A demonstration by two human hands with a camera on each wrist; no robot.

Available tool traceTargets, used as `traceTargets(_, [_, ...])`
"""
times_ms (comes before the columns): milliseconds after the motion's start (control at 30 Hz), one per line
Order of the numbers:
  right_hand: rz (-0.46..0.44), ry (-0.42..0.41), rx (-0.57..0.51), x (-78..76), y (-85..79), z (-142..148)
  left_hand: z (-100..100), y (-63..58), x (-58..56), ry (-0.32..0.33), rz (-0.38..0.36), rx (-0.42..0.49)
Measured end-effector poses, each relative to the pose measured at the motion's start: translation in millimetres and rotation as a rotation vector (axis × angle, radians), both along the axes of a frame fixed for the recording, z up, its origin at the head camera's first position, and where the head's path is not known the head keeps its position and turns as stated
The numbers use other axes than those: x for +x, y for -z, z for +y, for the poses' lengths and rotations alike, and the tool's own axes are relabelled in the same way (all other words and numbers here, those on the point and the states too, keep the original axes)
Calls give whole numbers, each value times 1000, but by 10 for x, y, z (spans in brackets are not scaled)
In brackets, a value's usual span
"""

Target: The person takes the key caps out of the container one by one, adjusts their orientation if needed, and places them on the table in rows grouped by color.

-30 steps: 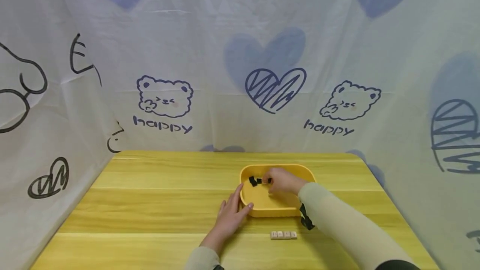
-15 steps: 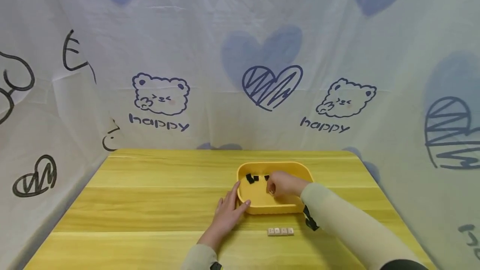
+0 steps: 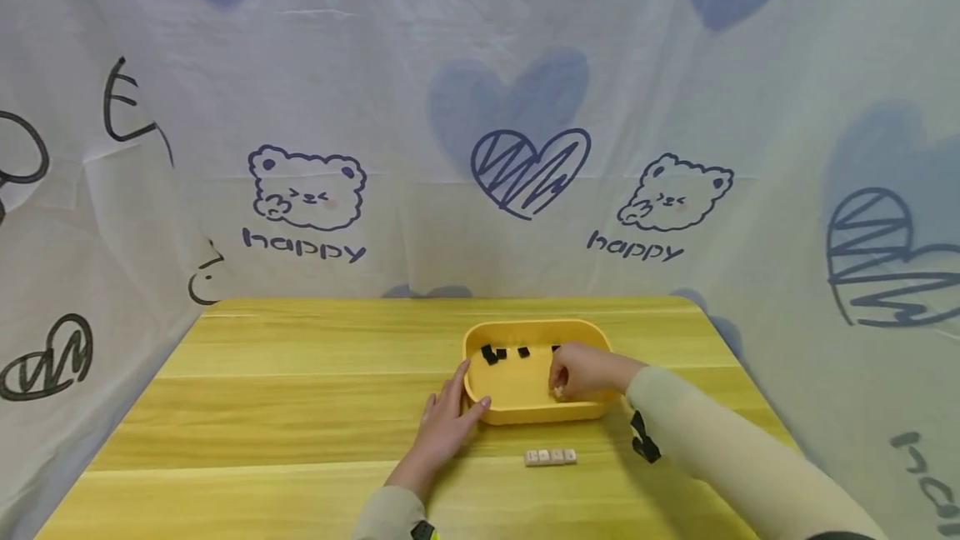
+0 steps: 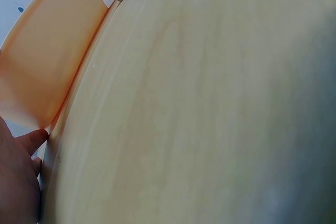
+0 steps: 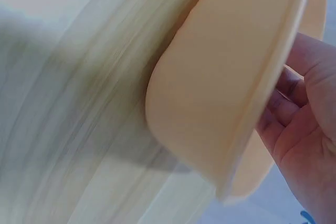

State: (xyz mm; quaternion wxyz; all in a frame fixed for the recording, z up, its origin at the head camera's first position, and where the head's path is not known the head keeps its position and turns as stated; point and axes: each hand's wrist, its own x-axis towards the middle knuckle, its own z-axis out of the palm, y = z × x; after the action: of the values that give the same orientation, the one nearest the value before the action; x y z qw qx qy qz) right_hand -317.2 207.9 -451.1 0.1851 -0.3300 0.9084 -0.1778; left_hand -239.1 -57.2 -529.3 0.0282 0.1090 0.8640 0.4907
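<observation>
A yellow tray (image 3: 517, 417) with rounded corners stands on the table. My left hand (image 3: 442, 427) rests at its left front corner, fingers fairly straight along the side and thumb at the front rim; in the left wrist view, part of that hand (image 4: 18, 166) touches the tray's wall. Inside the tray, toward the right, my right hand (image 3: 588, 371) has its fingers curled, pinching a small beige piece (image 3: 558, 392). In the right wrist view its fingertips are hidden behind the tray wall (image 5: 205, 77). Several small black pieces (image 3: 524, 352) lie along the tray's back side.
A short row of beige letter tiles (image 3: 550, 457) lies on the table just in front of the tray. The wood-patterned table (image 3: 300, 407) extends to the left. A printed white curtain (image 3: 405, 107) hangs behind and at both sides.
My right hand has moved rightward and a little nearer within the tray, carrying the small beige piece; more black pieces show at the back. The left hand keeps its place at the tray.
</observation>
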Motion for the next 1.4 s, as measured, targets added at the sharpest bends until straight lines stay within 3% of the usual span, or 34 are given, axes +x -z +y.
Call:
traceTargets(333, [50, 14, -39, 191, -242, 277, -2, -16, 11, 0, -1, -5])
traceTargets(633, [70, 33, -139, 413, -293, 444, -10, -4, 12, -1, 5, -16])
traceTargets(900, [-4, 153, -311, 678, -189, 546, 2, 16, 13, -1, 2, -16])
traceTargets(1033, [31, 179, -363, 802, -140, 591, 10, 20, 8, 0, 1, -12])
traceTargets(1167, [91, 150, -406, 911, -73, 630, 14, 25, 1, -2, 1, -15])
traceTargets(1400, [84, 77, -421, 1015, 175, 620, 16, 20, -8, -3, -1, -7])
